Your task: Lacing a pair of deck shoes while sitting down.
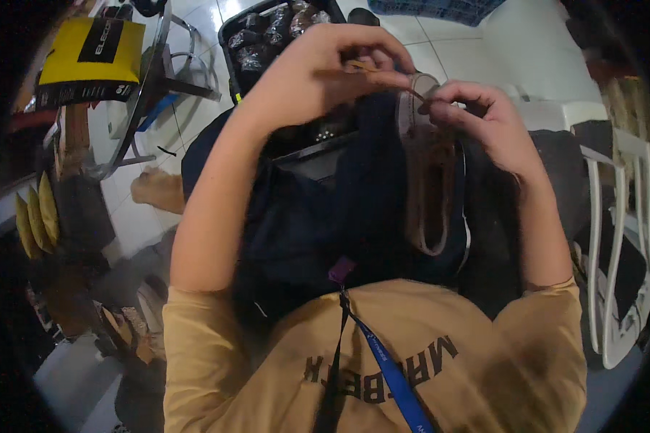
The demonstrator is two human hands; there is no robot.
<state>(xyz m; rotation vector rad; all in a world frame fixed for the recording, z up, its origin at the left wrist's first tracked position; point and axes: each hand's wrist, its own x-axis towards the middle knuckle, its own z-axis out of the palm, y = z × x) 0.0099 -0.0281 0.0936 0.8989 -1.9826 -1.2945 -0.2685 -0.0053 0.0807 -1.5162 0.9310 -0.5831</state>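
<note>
A beige-brown, leather-like piece (416, 144) with a row of small holes along its edge lies over my right thigh. Its lower part forms a long narrow loop, and I cannot tell what it is. Above its upper end, my left hand (339, 68) is closed, fingers bent, on a thin tan strip (361, 66). The strip runs toward my right hand (477, 112). There the thumb and forefinger pinch at the top of the piece, where a small dark bit shows between the fingertips. Exactly what this pinch holds is partly hidden.
A black crate (227, 43) with several plastic-wrapped dark bundles stands on the tiled floor ahead. A yellow and black package (94, 54) sits at the far left, by a glass-edged table with metal legs. To the right is a white plastic chair (599, 252). A lanyard (393, 375) hangs over my tan shirt.
</note>
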